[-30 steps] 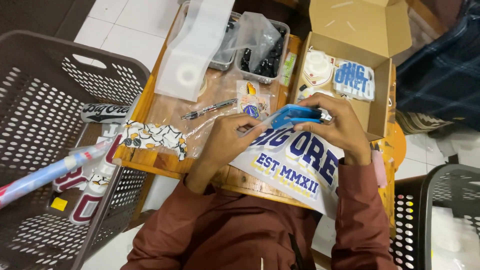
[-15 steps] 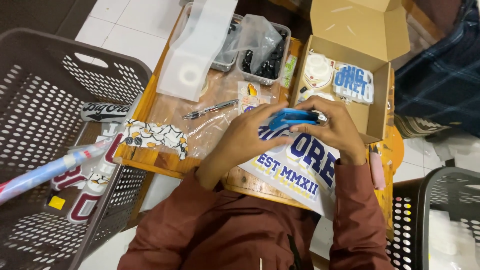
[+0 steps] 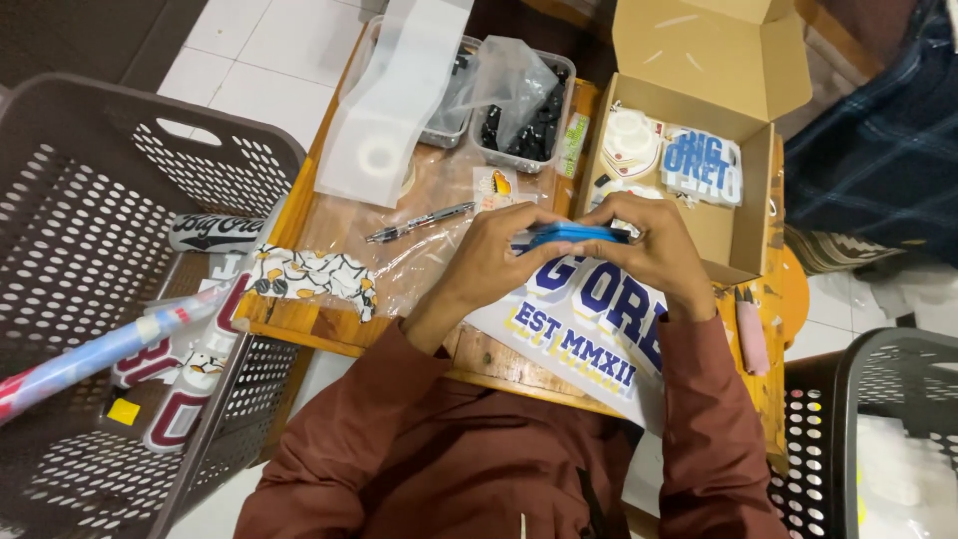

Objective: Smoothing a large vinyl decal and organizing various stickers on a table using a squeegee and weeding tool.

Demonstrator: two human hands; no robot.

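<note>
Both hands on one flat blue piece point(image 3: 569, 235) — left hand point(image 3: 494, 260) pinching its left end, right hand point(image 3: 654, 250) pinching its right end, fingers pressed onto it. Piece held just above a large white lettered sticker sheet point(image 3: 584, 329) on the wooden table point(image 3: 329, 225). Open cardboard box point(image 3: 738, 215) just beside the right hand; pen point(image 3: 419, 222) near the left; grey perforated basket point(image 3: 90, 200) alongside the table.

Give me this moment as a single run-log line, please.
left hand: grips blue item | right hand: grips it too | beneath: large lettered sticker

Blue item point(image 3: 569, 235) between the fingertips — smooth, glossy plastic; beneath the fingers, glossy printed sheet point(image 3: 589, 329) — on worn wooden table point(image 3: 329, 225).
</note>
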